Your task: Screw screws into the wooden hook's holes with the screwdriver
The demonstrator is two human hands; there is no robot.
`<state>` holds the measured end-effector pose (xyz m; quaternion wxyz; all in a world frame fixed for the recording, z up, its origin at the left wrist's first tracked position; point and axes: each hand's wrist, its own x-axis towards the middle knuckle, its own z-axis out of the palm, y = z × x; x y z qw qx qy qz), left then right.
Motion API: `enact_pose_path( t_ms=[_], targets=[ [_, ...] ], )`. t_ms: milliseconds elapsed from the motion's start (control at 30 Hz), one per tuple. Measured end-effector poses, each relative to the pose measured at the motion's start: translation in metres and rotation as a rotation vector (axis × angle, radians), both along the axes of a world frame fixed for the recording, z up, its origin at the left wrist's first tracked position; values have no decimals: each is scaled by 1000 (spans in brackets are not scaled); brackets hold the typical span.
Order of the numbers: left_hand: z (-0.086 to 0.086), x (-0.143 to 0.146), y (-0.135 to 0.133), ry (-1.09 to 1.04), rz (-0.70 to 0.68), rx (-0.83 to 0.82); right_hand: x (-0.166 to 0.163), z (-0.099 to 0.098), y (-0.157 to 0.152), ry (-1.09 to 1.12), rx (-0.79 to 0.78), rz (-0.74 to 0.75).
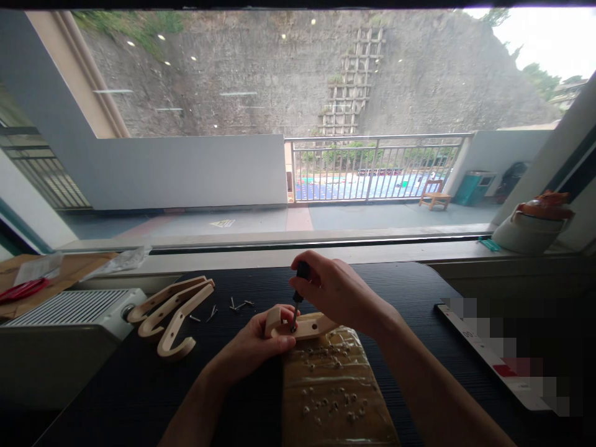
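Note:
My right hand point(326, 285) grips the black handle of a screwdriver point(298, 298), held nearly upright. Its tip meets a hole in a pale wooden hook point(307, 328); whether a screw sits there is too small to tell. My left hand point(261, 341) pinches the curved end of that hook, thumb in front. The hook lies across the far end of a tape-wrapped cardboard block point(335, 375), whose top is dotted with small holes. Several more wooden hooks point(179, 323) lie to the left, with loose screws point(242, 304) beside them on the dark table.
The dark table point(246, 403) stands against a window sill point(242, 257). A white slatted unit point(74, 307) is at the left, near red-handled scissors point(23, 290) on cardboard. At the right lie a flat white-edged device point(493, 360), partly blurred, and a pot point(531, 230) on the sill.

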<state>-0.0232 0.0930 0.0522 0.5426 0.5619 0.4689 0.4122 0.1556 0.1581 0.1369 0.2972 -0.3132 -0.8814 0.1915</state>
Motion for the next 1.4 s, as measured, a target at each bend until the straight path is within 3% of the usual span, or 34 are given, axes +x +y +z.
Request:
enact_pose_path(
  t_ms=[233,500,800,1067,1300,1400],
  targets=[
    [2,1,0,-6,4,-13,-1,-4,5,-10,-18,-74],
    [0,0,-1,17,15,-19,1,5,-6,33,-15,134],
    [3,2,0,-12,-14,3,-1,0,-1,33,36,-10],
    [-1,0,-1,46,16,-24,2,4,-5,67,-40,139],
    [-1,0,1,-1,-14,5,-3,-5,3,53,21,-44],
    [-1,0,0,-3,-8,-6,1,-2,2,32,22,-48]
  ],
)
